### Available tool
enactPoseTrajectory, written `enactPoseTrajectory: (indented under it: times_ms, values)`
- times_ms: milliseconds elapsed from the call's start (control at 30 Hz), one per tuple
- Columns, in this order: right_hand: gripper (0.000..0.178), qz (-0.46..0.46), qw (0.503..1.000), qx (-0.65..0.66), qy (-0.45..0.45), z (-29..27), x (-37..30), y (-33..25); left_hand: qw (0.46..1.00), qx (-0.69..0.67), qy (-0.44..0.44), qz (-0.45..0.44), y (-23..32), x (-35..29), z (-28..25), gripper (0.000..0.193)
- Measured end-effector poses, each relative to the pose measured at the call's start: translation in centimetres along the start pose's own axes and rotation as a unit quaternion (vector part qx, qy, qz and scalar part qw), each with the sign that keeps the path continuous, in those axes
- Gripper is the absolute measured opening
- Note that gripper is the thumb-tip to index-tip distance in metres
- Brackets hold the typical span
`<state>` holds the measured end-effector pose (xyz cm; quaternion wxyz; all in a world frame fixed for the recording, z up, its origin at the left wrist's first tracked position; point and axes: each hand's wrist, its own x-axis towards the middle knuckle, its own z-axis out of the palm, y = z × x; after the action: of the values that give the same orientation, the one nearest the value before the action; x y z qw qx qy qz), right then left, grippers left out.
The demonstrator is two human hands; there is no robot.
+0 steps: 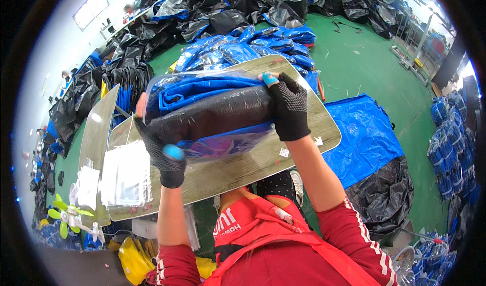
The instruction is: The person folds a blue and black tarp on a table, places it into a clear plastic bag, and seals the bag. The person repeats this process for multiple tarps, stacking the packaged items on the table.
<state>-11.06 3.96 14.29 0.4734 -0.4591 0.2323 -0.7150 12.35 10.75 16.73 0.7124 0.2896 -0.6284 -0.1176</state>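
Observation:
A clear plastic bag with a folded blue and black tarpaulin (217, 111) inside is held up above the wood-grain table (324, 129). My left hand (163, 152), in a black fingerless glove, grips the package at its left end. At the opposite end my right hand (290, 104) is closed on it, with the thumb on top and a blue wrap on that thumb. The fingers beneath the package are mostly hidden. Below my left hand, a stack of clear plastic bags (126, 177) lies on the table.
Packed blue bundles (243, 48) are piled beyond the table, with black sheeting (223, 20) heaped behind. A blue and black tarpaulin (362, 139) lies on the green floor at right. A small green-bladed fan (66, 216) and yellow bags (134, 260) are at lower left.

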Motion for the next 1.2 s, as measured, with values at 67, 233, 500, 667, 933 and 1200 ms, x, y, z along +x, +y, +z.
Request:
enactPoseTrajectory:
  times_ms: [67,233,500,667,933,1200]
  values:
    - [0.019,-0.049,0.99,-0.124,0.049,1.9,0.4,0.0,0.991,0.045,0.012,-0.122,0.9,0.5,-0.6,0.064]
    - [0.015,-0.271,0.896,-0.352,0.01,4.8,2.1,-1.7,0.953,0.211,0.047,-0.214,2.0,2.3,-2.3,0.048]
    - [0.015,-0.353,0.906,-0.226,-0.051,7.4,4.7,-8.8,0.975,0.038,0.09,-0.2,4.7,6.6,-5.0,0.049]
    - [0.014,-0.346,0.833,-0.401,-0.161,5.6,4.7,-11.9,0.972,-0.006,-0.063,-0.226,5.0,7.4,-9.9,0.023]
    - [0.031,0.111,0.699,-0.672,-0.215,-1.1,4.5,8.7,0.807,0.176,-0.124,-0.549,-14.6,-6.8,-6.8,0.041]
    - [0.052,0.129,0.647,-0.603,-0.448,8.5,-3.7,17.2,0.813,0.259,-0.31,-0.42,-23.2,-11.5,-8.6,0.038]
